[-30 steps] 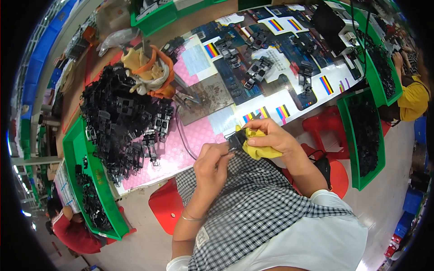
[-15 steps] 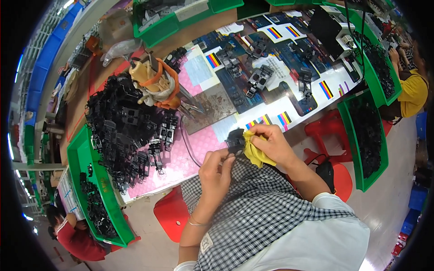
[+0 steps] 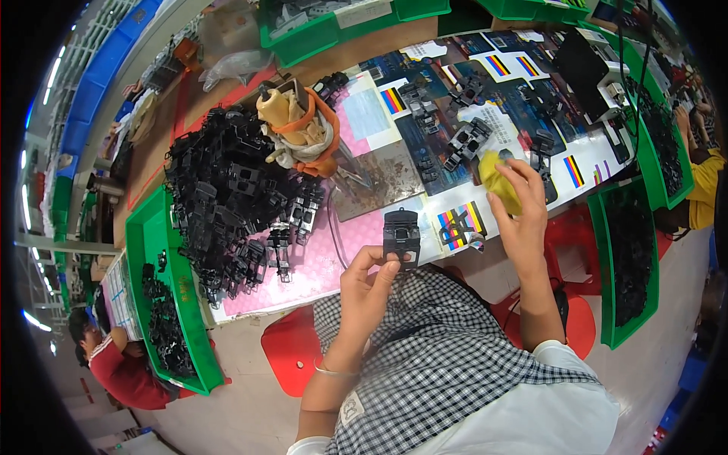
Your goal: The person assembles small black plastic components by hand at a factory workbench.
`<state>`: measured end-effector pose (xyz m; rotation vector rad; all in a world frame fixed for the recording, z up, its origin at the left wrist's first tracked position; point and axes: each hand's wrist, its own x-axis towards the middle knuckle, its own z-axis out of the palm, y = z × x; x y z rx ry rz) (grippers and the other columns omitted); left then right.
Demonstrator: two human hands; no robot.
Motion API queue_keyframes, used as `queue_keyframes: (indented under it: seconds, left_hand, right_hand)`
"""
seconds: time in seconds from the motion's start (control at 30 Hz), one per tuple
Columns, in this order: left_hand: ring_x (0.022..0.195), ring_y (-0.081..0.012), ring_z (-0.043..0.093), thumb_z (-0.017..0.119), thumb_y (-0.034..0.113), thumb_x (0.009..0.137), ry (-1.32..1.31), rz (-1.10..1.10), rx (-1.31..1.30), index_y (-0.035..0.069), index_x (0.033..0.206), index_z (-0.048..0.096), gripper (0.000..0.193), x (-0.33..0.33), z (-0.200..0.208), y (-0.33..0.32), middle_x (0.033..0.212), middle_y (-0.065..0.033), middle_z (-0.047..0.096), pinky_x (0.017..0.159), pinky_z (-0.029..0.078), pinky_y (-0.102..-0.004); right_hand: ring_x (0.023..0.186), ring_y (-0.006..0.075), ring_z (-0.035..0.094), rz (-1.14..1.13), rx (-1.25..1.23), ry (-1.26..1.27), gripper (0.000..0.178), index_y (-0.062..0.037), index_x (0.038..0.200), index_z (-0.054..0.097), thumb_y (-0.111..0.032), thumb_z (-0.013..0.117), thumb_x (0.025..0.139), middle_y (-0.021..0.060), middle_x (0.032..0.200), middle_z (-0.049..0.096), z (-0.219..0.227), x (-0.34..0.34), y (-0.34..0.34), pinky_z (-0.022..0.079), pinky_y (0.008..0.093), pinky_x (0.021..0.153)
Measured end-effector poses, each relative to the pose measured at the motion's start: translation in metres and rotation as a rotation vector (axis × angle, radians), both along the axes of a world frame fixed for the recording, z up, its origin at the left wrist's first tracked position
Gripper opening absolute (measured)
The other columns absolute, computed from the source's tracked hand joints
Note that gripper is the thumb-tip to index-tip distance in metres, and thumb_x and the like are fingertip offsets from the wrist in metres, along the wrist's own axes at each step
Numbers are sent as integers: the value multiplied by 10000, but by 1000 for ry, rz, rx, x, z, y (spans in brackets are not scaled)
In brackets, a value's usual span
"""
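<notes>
Head view. Your left hand (image 3: pixel 365 284) is raised over the near table edge, fingers clamped on a black plastic part (image 3: pixel 401 236); thumb and fingertips pinch its lower end, and the part stands upright above the pink mat (image 3: pixel 318 262). Your right hand (image 3: pixel 519 216) is out to the right, well apart from the left, fingers closed around a yellow cloth (image 3: pixel 497 178); the cloth bulges from the top of the fist, over the blue sheets with colour-stripe cards (image 3: pixel 459 224).

A large heap of black parts (image 3: pixel 224 201) lies left of the held part, spilling onto the pink mat. Behind the heap stands an orange-and-tan fixture (image 3: pixel 299 133) next to a grey metal plate (image 3: pixel 379 178). A green bin (image 3: pixel 163 299) holding more black parts sits at the left table edge; another green bin (image 3: pixel 633 262) sits at the right. More black parts (image 3: pixel 466 140) lie loose on the blue sheets beyond your right hand. A person in a red top (image 3: pixel 121 368) is low at the left; a yellow sleeve (image 3: pixel 705 186) shows at the far right.
</notes>
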<state>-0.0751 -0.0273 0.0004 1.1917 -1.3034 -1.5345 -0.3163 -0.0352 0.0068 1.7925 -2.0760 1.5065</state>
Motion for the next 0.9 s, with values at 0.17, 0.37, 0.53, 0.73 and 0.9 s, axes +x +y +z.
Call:
queue_keyframes:
  seconds: [0.17, 0.37, 0.53, 0.73, 0.9]
  left_hand:
    - [771, -50, 529, 566, 102, 903, -31, -4, -64, 15, 976, 554, 114, -4, 5, 3, 956, -47, 642, 567, 427, -184]
    - [772, -88, 542, 586, 66, 872, -301, -16, -136, 16, 940, 594, 85, -2, 12, 7, 834, -50, 620, 603, 455, -230]
    - [683, -207, 541, 621, 55, 812, -632, -28, -565, 34, 922, 610, 112, -1, 23, 8, 742, -75, 588, 532, 456, -290]
    - [736, -222, 531, 612, 27, 731, -882, -108, -776, 48, 886, 581, 159, 3, 27, 13, 776, -63, 567, 551, 463, -312]
    - [774, -225, 514, 592, 6, 623, -954, -250, -850, 40, 937, 570, 316, 9, 24, 10, 800, -61, 551, 564, 473, -315]
  right_hand:
    - [957, 272, 568, 245, -32, -93, 231, -25, 970, 652, -1, 664, 741, 127, 1040, 575, 7, 24, 14, 455, 351, 811]
    - [937, 243, 581, 509, 24, -202, 163, -19, 931, 665, -6, 639, 770, 119, 1036, 584, 23, 44, 5, 467, 317, 779]
    - [908, 239, 581, 734, 119, -43, 137, -51, 882, 678, -18, 647, 752, 73, 963, 616, 31, 50, -3, 452, 337, 786]
    - [833, 247, 578, 807, 286, 107, 158, -65, 836, 624, -68, 695, 695, 48, 866, 608, 32, 49, -6, 439, 348, 739]
    - [760, 266, 584, 817, 404, 241, 155, -73, 821, 606, -67, 687, 690, 55, 813, 595, 26, 47, -2, 450, 335, 644]
